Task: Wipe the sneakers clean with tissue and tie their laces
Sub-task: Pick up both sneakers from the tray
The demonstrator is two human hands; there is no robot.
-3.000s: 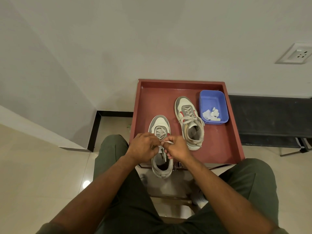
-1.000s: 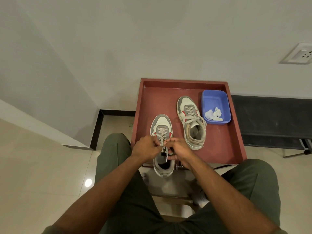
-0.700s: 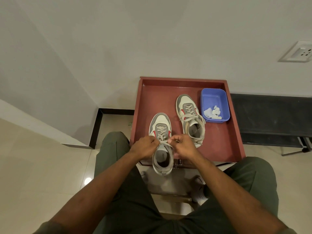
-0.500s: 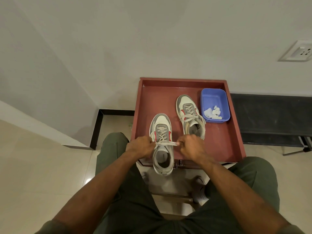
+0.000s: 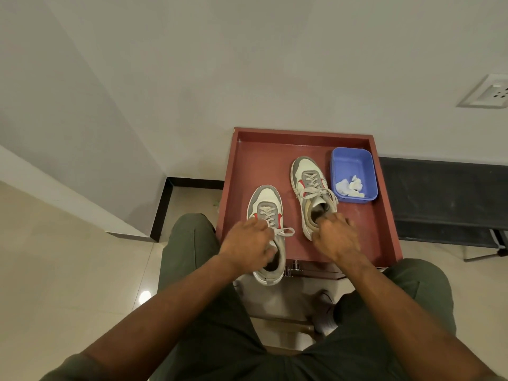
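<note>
Two hands are down on the sneakers. The left hand rests over the near sneaker, fingers curled around its collar and tongue, thumb at the opening; a tied lace loop pokes out to the right of the knuckles. The right hand lies on the heel end of the far sneaker, fingers bent down onto its collar; whether it truly grips or only presses I cannot tell from here. That shoe's laces sit in a loose bow across the tongue.

Both sneakers stand upright, toes pointing to the wall, on a red-brown tray-like desk with raised edges. The near one overhangs the front edge with its heel; the far one sits further back and to the right. Just beside the far sneaker, in the back right corner, is a blue tub holding crumpled white tissue.

The person sits with green trousers either side of the desk, on a pale tiled floor.
</note>
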